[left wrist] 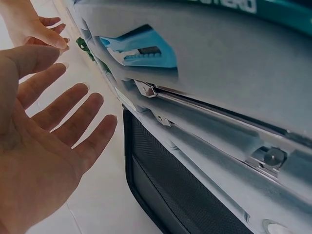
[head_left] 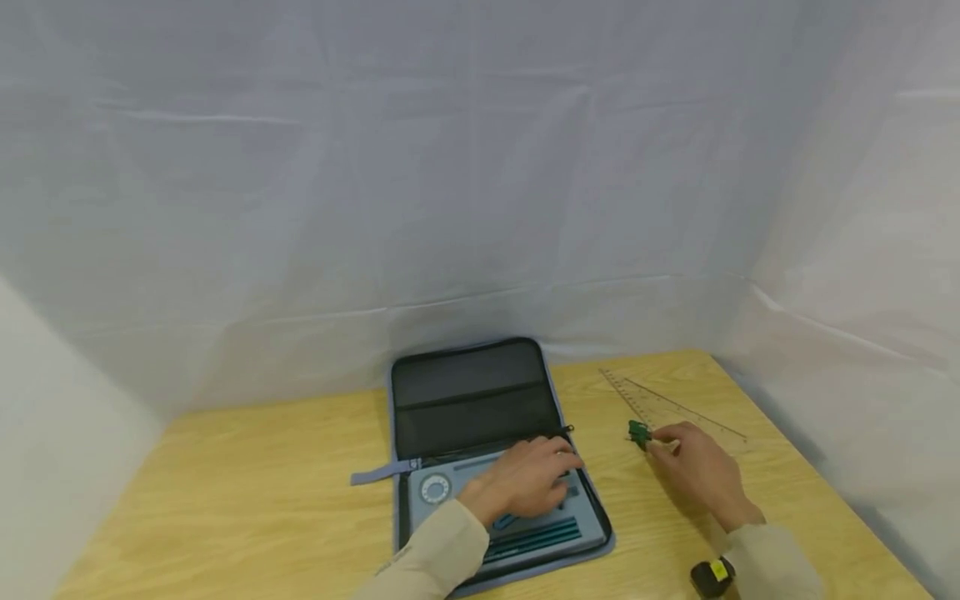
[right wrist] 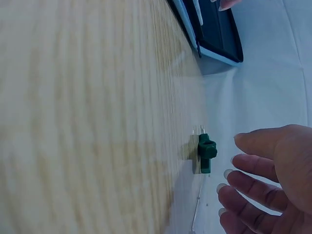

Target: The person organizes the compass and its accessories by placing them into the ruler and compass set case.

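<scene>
An unzipped drawing-set case (head_left: 468, 408) lies with its lid back on the table. My left hand (head_left: 528, 477) is over its light grey-blue tray, fingers loosely extended and nothing in them in the left wrist view. Under and beside this hand are a blue cutter (left wrist: 151, 51), a metal compass (left wrist: 214, 119) and dark green pencils (head_left: 536, 540). To the right of the case, a small dark green plastic piece (right wrist: 207, 152) with a knob and two metal prongs rests on the table. My right hand (head_left: 697, 468) has its fingertips close by it, spread and apart from it in the right wrist view.
A clear set square (head_left: 675, 404) lies behind the green piece, near the table's back right. A round white dial (head_left: 435, 489) sits in the tray's left corner, by a fabric strap (head_left: 375, 475). White sheeting (head_left: 480, 183) hangs behind and at both sides.
</scene>
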`<state>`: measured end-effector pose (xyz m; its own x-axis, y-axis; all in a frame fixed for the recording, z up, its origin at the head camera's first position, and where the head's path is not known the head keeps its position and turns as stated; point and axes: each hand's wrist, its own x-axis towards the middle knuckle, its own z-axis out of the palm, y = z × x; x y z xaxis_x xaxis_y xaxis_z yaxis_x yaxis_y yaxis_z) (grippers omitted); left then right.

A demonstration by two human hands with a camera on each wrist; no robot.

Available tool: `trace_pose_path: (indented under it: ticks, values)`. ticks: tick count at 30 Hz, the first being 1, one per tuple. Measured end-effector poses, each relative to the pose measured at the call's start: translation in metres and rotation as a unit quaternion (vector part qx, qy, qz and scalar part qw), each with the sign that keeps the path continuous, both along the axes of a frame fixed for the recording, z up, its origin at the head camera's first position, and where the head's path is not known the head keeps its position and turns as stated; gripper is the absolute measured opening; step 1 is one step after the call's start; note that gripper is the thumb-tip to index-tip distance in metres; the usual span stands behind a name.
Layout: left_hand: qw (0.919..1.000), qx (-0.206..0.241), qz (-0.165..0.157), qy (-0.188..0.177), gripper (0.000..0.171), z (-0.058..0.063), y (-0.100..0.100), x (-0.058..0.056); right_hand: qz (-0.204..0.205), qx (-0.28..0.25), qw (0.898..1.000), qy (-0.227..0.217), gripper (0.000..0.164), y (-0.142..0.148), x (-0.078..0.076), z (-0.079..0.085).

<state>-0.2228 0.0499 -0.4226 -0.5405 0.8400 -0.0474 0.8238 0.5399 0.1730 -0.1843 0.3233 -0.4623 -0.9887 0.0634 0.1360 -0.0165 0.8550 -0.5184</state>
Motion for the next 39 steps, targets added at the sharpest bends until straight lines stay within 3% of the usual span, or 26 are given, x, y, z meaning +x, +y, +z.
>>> trace_pose_path:
  ticks: [11, 18, 26, 39]
  values:
    - [0.9999, 0.004, 0.010, -0.010, 0.038, 0.005, -0.008, 0.003, -0.050, -0.005, 0.997, -0.060, 0.050, -0.006, -0.013, -0.002]
    - [0.9999, 0.004, 0.012, -0.008, 0.038, 0.005, -0.010, 0.003, -0.034, 0.020, 0.998, -0.051, 0.036, -0.006, -0.017, -0.002]
    - [0.9999, 0.010, 0.011, -0.007, 0.036, 0.004, -0.015, 0.003, -0.028, 0.010, 0.996, -0.087, 0.041, -0.005, -0.019, -0.001]
    - [0.9995, 0.007, 0.028, -0.012, 0.037, 0.007, -0.024, 0.003, -0.013, -0.005, 0.998, -0.055, 0.038, -0.007, -0.021, -0.001]
